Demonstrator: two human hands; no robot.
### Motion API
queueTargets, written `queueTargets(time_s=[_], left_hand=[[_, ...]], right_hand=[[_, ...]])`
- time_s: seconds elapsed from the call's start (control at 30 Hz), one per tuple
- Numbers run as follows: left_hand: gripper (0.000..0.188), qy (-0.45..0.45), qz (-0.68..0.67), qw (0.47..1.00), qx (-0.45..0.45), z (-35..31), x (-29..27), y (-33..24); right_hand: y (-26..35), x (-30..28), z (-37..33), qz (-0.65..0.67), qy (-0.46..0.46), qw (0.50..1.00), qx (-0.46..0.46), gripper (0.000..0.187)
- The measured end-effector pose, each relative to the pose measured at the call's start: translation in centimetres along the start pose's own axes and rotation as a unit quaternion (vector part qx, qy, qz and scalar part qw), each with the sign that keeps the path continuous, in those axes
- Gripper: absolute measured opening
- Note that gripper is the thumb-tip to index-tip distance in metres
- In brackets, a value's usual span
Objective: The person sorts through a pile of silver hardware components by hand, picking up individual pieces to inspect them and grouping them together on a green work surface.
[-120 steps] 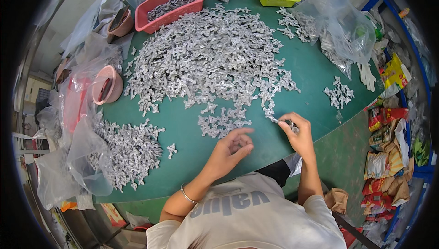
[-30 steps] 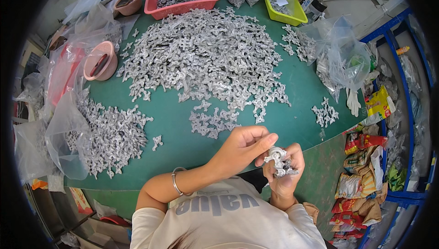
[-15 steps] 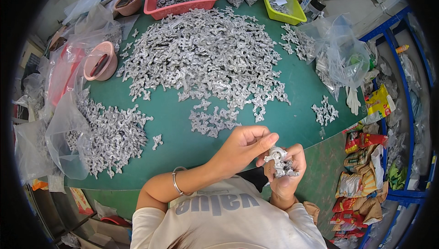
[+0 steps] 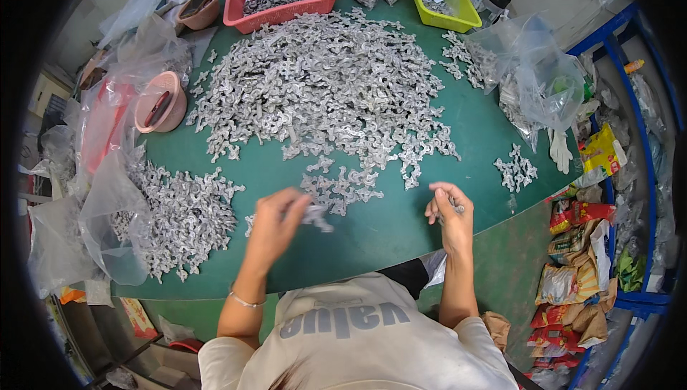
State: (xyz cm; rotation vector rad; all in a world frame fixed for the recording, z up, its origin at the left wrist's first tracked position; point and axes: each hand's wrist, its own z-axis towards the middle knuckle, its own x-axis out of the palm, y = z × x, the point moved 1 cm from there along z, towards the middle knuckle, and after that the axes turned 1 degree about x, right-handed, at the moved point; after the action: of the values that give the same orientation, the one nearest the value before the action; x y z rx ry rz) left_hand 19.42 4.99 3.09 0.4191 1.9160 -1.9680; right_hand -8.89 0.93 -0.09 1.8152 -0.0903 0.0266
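Green table (image 4: 386,236) extends beneath and beyond the fingers; blue rack (image 4: 644,302) stands well to their right. Main heap of metal parts (image 4: 322,89) lies on the table beyond the fingers; smaller heap (image 4: 186,218) lies left of them. Red basket (image 4: 283,13) sits farther beyond. Right fingers (image 4: 451,189) curled closed on metal pieces (image 4: 459,209). Left fingers (image 4: 290,204) blurred, one metal part (image 4: 318,219) at their tips; grip cannot be determined.

A silvery, knobbly metal piece (image 4: 317,219), blurred, shows at the left hand (image 4: 276,218), near a loose cluster of similar pieces (image 4: 340,189) on the green tabletop (image 4: 372,243); grey metal (image 4: 459,208) sits mostly hidden in the right hand (image 4: 452,215).
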Motion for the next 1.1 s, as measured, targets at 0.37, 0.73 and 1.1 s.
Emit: queueTargets(time_s=[0.37,0.73,1.1], left_hand=[[0.024,-0.135,0.317,0.939,0.014,-4.2,-3.1,4.2],[0.025,-0.138,0.236,0.961,0.045,-5.0,-2.0,3.0],[0.027,0.004,-0.088,0.974,0.209,-0.1,1.8,-6.4]], right_hand=[[-1.8,2.3,2.2,-0.515,-0.047,0.836,-0.185,0.026],[1.6,2.2,0.1,0.153,0.106,0.978,0.09,0.018],[4.4,5.8,-3.5,0.174,0.291,0.933,0.123,0.021]])
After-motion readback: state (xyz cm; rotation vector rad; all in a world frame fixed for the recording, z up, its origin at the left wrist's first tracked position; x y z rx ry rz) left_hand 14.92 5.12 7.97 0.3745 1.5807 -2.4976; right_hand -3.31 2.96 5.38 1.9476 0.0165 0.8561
